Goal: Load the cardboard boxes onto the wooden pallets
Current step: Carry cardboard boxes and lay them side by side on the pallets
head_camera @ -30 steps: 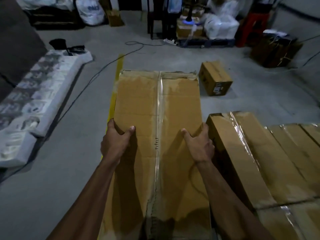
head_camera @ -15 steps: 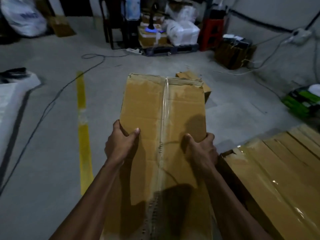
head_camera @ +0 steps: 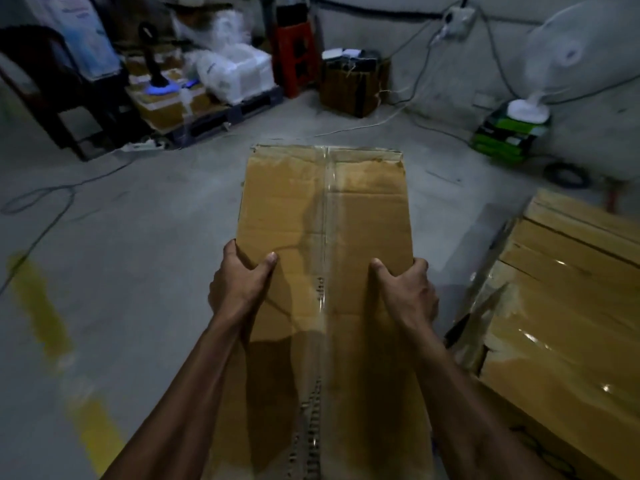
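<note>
A long brown cardboard box [head_camera: 325, 209], sealed down its middle with clear tape, is carried in front of me above the concrete floor. My left hand [head_camera: 239, 282] grips its left edge, thumb on top. My right hand [head_camera: 407, 289] grips its right edge the same way. To the right lies a row of stacked cardboard boxes [head_camera: 561, 306] with shiny tape; whatever they rest on is hidden.
A yellow floor line [head_camera: 45, 306] runs at the left. Cables [head_camera: 41, 195] trail over the floor. At the back stand a dark pallet with boxes and white bags [head_camera: 235, 74], a red stool [head_camera: 298, 53], a tied carton [head_camera: 353, 84], and a white fan [head_camera: 550, 64] on green packs.
My view has swung to the right with the box still held in both hands. The yellow line slid left, the small floor box is gone from sight, and the fan and wall came into view.
</note>
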Demonstrator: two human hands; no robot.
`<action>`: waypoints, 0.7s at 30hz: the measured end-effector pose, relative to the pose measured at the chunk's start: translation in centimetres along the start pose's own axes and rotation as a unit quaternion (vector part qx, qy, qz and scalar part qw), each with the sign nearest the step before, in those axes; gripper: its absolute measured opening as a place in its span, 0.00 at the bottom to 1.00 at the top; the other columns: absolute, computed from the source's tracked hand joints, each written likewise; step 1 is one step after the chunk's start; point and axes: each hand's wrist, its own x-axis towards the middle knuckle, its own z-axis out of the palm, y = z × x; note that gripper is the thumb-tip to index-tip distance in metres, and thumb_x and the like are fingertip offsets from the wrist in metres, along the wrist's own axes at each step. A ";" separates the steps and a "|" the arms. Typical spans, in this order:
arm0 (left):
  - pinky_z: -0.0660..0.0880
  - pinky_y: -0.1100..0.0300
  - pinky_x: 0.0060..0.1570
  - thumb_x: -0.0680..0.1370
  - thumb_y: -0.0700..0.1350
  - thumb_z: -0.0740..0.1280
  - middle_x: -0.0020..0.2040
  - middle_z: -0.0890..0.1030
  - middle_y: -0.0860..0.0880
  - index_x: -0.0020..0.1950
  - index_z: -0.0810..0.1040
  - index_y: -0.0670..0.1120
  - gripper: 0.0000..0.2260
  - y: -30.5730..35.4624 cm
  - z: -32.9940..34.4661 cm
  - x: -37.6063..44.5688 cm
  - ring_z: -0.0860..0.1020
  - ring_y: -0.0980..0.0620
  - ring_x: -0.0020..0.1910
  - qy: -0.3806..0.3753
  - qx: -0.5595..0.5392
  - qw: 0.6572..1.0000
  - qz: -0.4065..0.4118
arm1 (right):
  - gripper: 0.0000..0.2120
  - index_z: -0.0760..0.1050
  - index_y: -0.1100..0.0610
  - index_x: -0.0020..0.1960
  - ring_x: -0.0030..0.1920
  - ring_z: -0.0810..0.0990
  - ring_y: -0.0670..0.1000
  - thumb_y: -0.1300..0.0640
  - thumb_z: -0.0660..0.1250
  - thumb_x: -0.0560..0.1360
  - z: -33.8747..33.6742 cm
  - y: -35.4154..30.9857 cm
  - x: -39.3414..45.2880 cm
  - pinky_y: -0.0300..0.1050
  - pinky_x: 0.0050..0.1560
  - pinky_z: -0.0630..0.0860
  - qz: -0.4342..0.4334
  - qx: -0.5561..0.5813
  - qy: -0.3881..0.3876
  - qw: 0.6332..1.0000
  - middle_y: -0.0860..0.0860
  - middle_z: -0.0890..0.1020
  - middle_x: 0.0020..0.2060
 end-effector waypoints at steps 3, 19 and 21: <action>0.75 0.43 0.58 0.73 0.67 0.67 0.67 0.75 0.45 0.74 0.63 0.51 0.36 2.9 2.7 7.4 0.76 0.38 0.61 -0.011 0.017 1.000 -0.003 | 0.36 0.63 0.56 0.72 0.59 0.77 0.59 0.33 0.66 0.74 1.7 -3.0 6.1 0.50 0.53 0.71 0.037 0.009 0.007 0.999 0.56 0.77 0.61; 0.73 0.56 0.44 0.73 0.62 0.71 0.57 0.79 0.48 0.65 0.71 0.46 0.28 22.8 20.9 33.7 0.76 0.46 0.51 -0.201 -0.024 0.972 0.120 | 0.32 0.67 0.54 0.66 0.60 0.76 0.60 0.34 0.69 0.72 0.9 -10.9 31.6 0.55 0.60 0.72 0.165 0.088 0.192 0.964 0.55 0.78 0.59; 0.69 0.58 0.41 0.74 0.61 0.71 0.55 0.78 0.48 0.64 0.71 0.45 0.27 25.8 24.1 36.4 0.75 0.46 0.49 -0.233 -0.019 0.961 0.146 | 0.33 0.66 0.54 0.69 0.64 0.74 0.61 0.35 0.69 0.73 0.5 -11.6 34.8 0.56 0.65 0.69 0.193 0.095 0.224 0.950 0.55 0.76 0.64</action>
